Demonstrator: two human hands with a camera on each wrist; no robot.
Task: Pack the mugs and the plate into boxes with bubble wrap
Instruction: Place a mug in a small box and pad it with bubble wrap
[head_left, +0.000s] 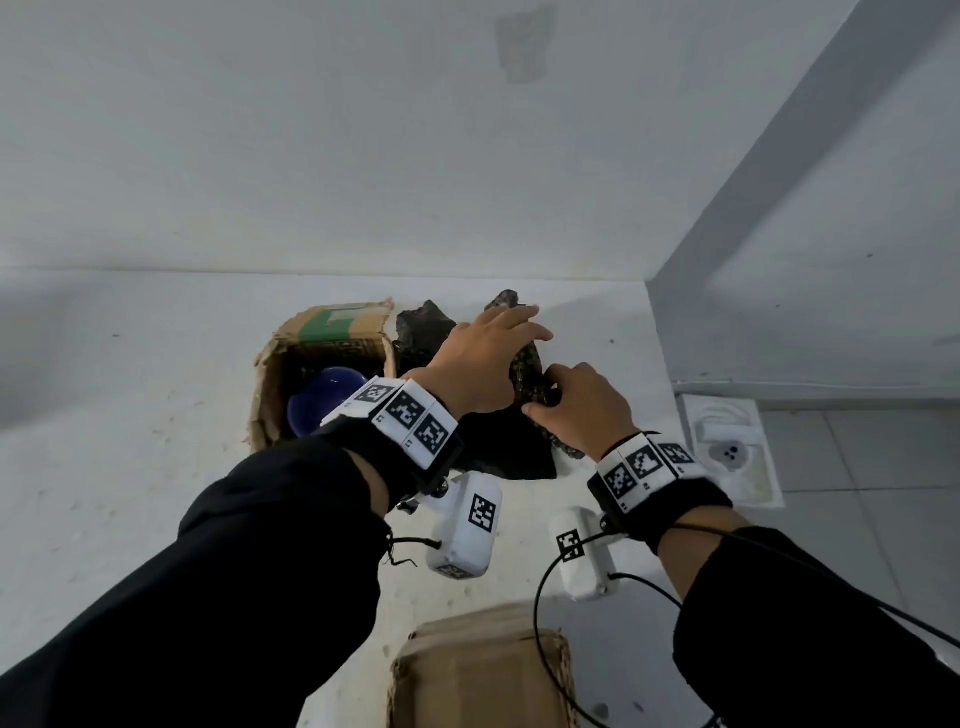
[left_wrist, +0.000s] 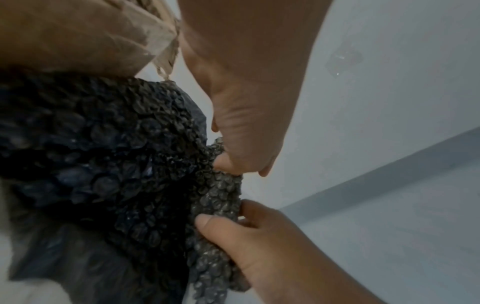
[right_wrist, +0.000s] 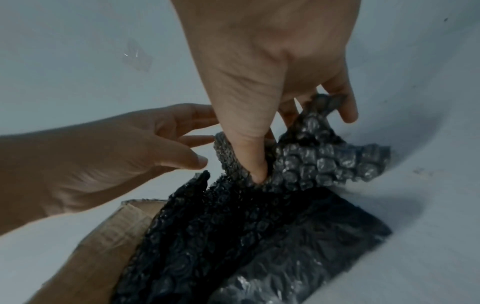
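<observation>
Nearest the camera, a closed cardboard box (head_left: 480, 670) was seen at the front edge of the white tabletop (head_left: 130, 499), untouched and well apart from the hands. Beyond it, the right hand (head_left: 579, 410) was found pinching a raised fold of the dark bubble wrap (head_left: 511, 447) between thumb and curled fingers, the sheet lying directly beneath and just ahead of it. The left hand (head_left: 485, 364) was held over the same fold from the other side, its fingers outstretched and relaxed; in the left wrist view one fingertip appeared to be pressed against the wrap, though no closed grip could be made out. The wrap was spread from near to far, its long axis running away from the body, with the lifted edge lying between the two hands, so the right hand was judged the one in command of it. Just to the left of the wrap, an open box (head_left: 275, 374) was seen with a blue mug (head_left: 324, 402) resting inside, unwrapped. No plate could be identified in any view. The coming move was judged to depend on the wrap being drawn leftward towards that box.
</observation>
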